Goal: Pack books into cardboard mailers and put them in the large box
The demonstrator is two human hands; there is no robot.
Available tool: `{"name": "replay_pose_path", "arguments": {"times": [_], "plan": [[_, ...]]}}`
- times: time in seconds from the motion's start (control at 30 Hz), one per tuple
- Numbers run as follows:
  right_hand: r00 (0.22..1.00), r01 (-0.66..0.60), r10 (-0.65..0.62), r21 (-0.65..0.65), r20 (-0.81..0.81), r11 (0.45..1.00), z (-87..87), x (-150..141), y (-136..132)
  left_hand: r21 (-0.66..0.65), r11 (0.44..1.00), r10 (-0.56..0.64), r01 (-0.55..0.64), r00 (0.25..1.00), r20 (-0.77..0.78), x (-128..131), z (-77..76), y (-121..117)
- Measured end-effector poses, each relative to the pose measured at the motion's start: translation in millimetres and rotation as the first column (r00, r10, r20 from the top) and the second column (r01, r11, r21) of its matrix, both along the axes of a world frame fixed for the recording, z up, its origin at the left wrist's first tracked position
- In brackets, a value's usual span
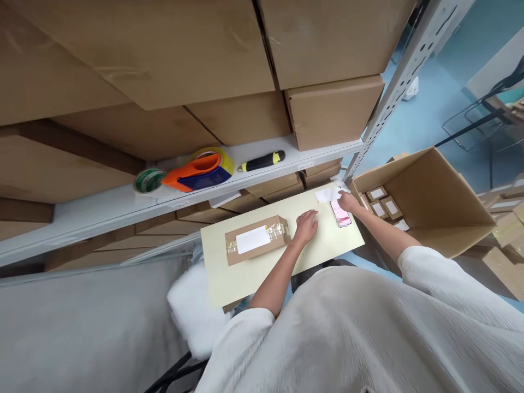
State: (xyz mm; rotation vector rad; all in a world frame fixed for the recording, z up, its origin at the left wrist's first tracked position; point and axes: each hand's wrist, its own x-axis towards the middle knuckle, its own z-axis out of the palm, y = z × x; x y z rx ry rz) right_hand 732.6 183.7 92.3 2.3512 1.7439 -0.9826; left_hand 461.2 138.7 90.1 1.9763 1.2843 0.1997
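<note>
My left hand (306,226) rests over the middle of the pale yellow board (323,251), fingers stretched out and holding nothing. Just left of it lies a taped cardboard box (278,232) with a blank-looking white label (252,239) on top. At the board's right end, my right hand (347,202) is closed, its fingertips pinched at the edge of some white paper (325,195). Below those fingers a phone (339,212) lies with a lit pink and white screen. The exact grip on the paper is partly hidden by the hand.
Above the board runs a metal shelf (245,177) stacked with cardboard boxes (335,112). It also carries a green tape roll (149,180), an orange tape dispenser (196,170) and a utility knife (262,161). A large open carton (442,202) at right contains several small labelled boxes.
</note>
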Motion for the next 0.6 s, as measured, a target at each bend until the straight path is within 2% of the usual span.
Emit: {"name": "replay_pose_path", "arguments": {"times": [0.13, 0.23, 0.43, 0.6], "plan": [[1.0, -0.002, 0.001, -0.067, -0.012, 0.998, -6.7, 3, 37, -0.035, 0.999, 0.025, -0.025, 1.0, 0.007, 23, -5.8, 11], [1.0, -0.007, 0.006, -0.106, -0.011, 0.994, -17.2, -4, 54, -0.04, 0.998, 0.041, -0.04, 0.999, 0.015, 32, -7.2, 16], [0.998, 0.057, -0.059, -0.13, -0.013, 0.99, -40.9, -5, 72, -0.053, 0.996, 0.066, -0.066, 0.998, 0.001, 35, -10.9, 21], [0.996, 0.091, -0.091, -0.098, 0.007, 0.991, -45.5, 10, 75, -0.066, 0.996, 0.057, -0.058, 0.998, -0.012, 40, -14.2, 29]]}}
